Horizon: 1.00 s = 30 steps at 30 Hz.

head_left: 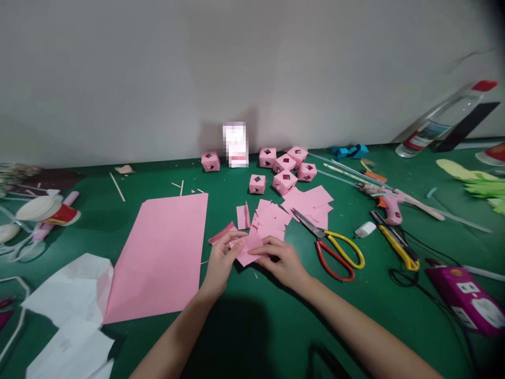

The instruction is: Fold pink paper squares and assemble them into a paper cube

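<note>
Both of my hands meet over a small pink paper piece (249, 251) low on the green table (355, 316). My left hand (221, 259) pinches its left edge with fingers closed. My right hand (282, 261) presses and grips its right side. A pile of small pink squares (272, 217) lies just beyond my fingers. A large pink sheet (161, 255) lies flat to the left. Several folded pink paper cubes (284, 167) with square holes stand near the wall.
Scissors with yellow and red handles (335, 247) lie right of my hands. Further right are a pink glue gun (384, 204), a yellow utility knife (396, 243), a purple power strip (467, 299) and black cables. A paper cup (47, 210) and white paper (69, 295) lie left.
</note>
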Each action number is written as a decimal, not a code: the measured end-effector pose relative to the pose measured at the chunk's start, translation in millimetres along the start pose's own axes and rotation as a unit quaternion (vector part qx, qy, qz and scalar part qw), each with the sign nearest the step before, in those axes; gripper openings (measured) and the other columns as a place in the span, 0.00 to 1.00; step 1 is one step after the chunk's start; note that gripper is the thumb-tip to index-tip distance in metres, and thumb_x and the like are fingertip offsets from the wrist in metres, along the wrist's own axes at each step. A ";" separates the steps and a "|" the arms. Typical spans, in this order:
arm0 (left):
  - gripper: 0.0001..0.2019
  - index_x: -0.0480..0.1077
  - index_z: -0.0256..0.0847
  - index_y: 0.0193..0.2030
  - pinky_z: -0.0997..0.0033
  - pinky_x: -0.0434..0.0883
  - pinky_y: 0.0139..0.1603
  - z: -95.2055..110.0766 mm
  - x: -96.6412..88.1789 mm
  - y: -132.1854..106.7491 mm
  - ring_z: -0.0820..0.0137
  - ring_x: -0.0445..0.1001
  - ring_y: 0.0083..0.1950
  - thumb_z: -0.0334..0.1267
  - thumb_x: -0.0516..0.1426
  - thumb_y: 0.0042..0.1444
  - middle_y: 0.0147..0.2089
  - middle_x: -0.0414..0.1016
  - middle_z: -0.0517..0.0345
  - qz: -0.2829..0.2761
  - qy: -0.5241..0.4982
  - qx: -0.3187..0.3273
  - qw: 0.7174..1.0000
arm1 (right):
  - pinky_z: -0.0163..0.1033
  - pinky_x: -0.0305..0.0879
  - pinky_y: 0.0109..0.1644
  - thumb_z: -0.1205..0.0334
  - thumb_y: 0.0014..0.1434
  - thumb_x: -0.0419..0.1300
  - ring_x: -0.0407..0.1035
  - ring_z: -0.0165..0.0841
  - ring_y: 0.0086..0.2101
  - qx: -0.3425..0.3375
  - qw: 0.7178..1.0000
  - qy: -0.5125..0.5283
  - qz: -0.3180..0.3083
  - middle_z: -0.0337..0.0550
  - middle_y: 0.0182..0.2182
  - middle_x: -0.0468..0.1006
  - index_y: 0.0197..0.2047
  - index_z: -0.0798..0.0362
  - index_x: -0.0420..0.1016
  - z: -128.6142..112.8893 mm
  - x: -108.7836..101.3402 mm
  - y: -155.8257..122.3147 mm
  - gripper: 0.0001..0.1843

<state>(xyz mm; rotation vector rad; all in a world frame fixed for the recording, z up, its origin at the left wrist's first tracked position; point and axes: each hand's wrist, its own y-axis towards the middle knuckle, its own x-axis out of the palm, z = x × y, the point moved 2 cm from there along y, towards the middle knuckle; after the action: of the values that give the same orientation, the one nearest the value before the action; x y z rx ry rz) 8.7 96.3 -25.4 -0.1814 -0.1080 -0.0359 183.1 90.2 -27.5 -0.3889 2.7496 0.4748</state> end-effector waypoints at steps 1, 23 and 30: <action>0.12 0.75 0.39 0.46 0.74 0.68 0.41 -0.1 -0.1 0.0 0.69 0.73 0.41 0.40 0.61 0.57 0.47 0.76 0.53 -0.004 0.002 0.000 1.000 | 0.36 0.68 0.37 0.68 0.59 0.63 0.69 0.31 0.33 -0.007 1.000 -0.003 0.009 0.43 0.36 0.73 0.44 0.47 0.83 0.8 0.4 -0.3 0.11; 0.16 0.76 0.40 0.46 0.70 0.67 0.49 6.5 1.7 -3.7 0.65 0.74 0.47 0.48 0.53 0.64 0.45 0.78 0.54 -0.106 0.084 0.002 0.991 | 0.48 0.69 0.52 0.59 0.54 0.70 0.69 0.40 0.49 -0.020 0.997 -0.009 0.080 0.48 0.46 0.72 0.35 0.50 0.72 -4.4 -2.7 0.4 0.11; 0.21 0.72 0.40 0.51 0.66 0.69 0.53 11.2 5.3 -8.4 0.60 0.74 0.53 0.52 0.60 0.56 0.52 0.76 0.49 -0.176 0.036 0.009 0.984 | 0.43 0.70 0.46 0.57 0.54 0.70 0.72 0.37 0.42 0.046 0.993 0.035 0.101 0.45 0.42 0.76 0.51 0.49 0.65 1.8 -0.3 -2.5 0.25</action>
<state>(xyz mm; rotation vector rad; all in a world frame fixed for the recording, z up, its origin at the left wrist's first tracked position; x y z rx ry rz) 12.5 90.0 -12.3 -0.1409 -0.0679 -0.3935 184.7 88.6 -29.7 -0.1073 2.8809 0.3873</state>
